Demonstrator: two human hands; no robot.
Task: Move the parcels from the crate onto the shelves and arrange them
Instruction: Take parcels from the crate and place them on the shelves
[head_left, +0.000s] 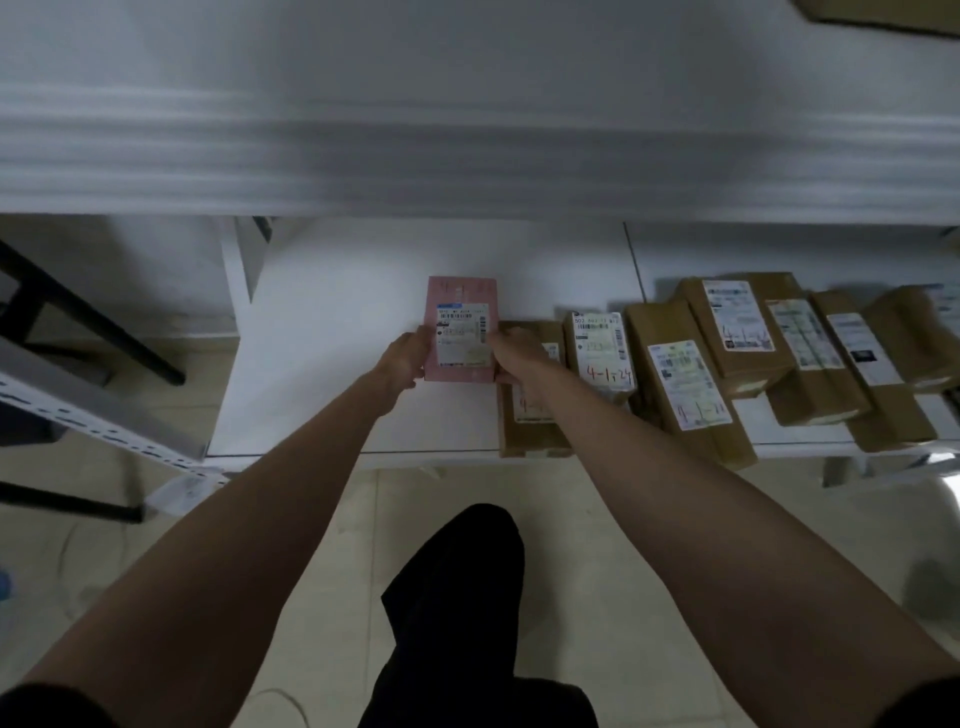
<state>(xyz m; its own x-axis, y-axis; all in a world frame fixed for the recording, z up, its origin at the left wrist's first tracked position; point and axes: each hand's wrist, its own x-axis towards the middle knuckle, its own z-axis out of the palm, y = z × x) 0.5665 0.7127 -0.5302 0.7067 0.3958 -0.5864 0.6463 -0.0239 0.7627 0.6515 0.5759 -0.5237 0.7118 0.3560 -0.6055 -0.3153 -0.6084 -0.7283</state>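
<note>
A pink parcel (459, 296) with a white shipping label is over the white lower shelf (322, 364), near its middle. My left hand (404, 358) grips its left edge and my right hand (511, 353) grips its right edge. Just right of it lies a brown cardboard parcel (530, 431), partly under my right wrist. Further right along the shelf runs a row of several brown labelled parcels (685, 384), some leaning on each other, with red handwritten numbers on their labels. The crate is out of view.
A white upper shelf (467, 156) overhangs the lower one, blurred. A perforated white shelf post (104, 421) and black frame bars (88, 317) stand at left. Tiled floor and my dark trouser leg (457, 597) lie below.
</note>
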